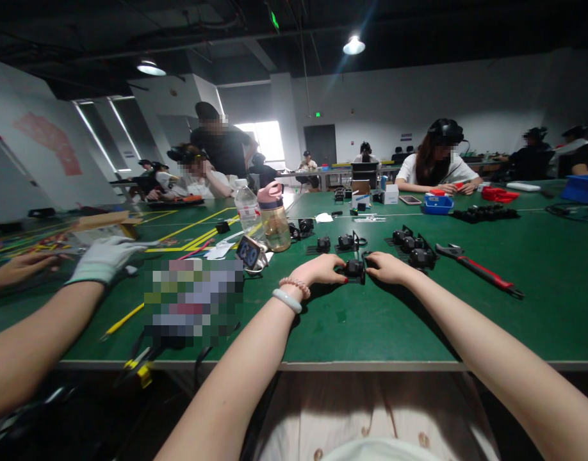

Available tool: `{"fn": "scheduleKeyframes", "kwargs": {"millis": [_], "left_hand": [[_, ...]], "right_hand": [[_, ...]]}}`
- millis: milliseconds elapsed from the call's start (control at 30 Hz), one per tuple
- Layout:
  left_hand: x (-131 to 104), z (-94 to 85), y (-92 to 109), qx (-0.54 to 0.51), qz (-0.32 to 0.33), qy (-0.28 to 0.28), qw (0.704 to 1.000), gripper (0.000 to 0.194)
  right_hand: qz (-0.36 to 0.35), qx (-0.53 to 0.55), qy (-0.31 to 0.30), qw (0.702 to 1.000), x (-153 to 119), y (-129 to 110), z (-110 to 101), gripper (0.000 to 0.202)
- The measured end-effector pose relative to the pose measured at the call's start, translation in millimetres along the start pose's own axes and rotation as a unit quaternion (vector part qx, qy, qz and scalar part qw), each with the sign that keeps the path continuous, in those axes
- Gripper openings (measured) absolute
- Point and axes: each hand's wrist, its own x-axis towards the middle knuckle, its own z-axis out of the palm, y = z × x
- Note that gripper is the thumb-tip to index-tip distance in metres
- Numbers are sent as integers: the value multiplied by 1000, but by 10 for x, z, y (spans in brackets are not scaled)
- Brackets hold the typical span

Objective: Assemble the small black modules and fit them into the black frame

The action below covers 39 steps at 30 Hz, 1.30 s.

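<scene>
A small black device with a rounded front and a thin bracket [355, 269] stands on the green table between my hands. My left hand [325, 269], with a beaded bracelet and a pale bangle at the wrist, grips its left side with thumb and fingers. My right hand [387, 267] pinches the bracket at its right edge; the fingertips are partly hidden. Behind lie similar black devices, one at the left [323, 244] and one in the middle [346, 241]. Several more stand in a group [413, 246] beyond my right hand.
An adjustable wrench [481, 269] lies at the right. A digital clock [250, 253], an amber bottle [275, 224] and a clear bottle [246, 208] stand left. A co-worker's gloved hand [102, 259] works at far left. Across the table, a person sits near a blue bin [438, 205].
</scene>
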Motion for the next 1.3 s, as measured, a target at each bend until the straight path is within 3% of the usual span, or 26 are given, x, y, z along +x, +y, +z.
{"fn": "scheduleKeyframes", "kwargs": {"millis": [300, 567, 933, 1300], "left_hand": [[-49, -26, 70, 6, -10, -9, 1000, 46], [-87, -28, 208, -2, 15, 54, 998, 65], [-62, 0, 303, -10, 62, 102, 993, 32], [-70, -12, 311, -2, 71, 101, 992, 28]], "right_hand": [[-20, -6, 3, 1000, -12, -13, -1, 40], [-39, -1, 4, 999, -33, -33, -7, 44], [-52, 12, -1, 999, -56, -73, -38, 44], [-67, 20, -10, 998, -73, -78, -67, 48]]}}
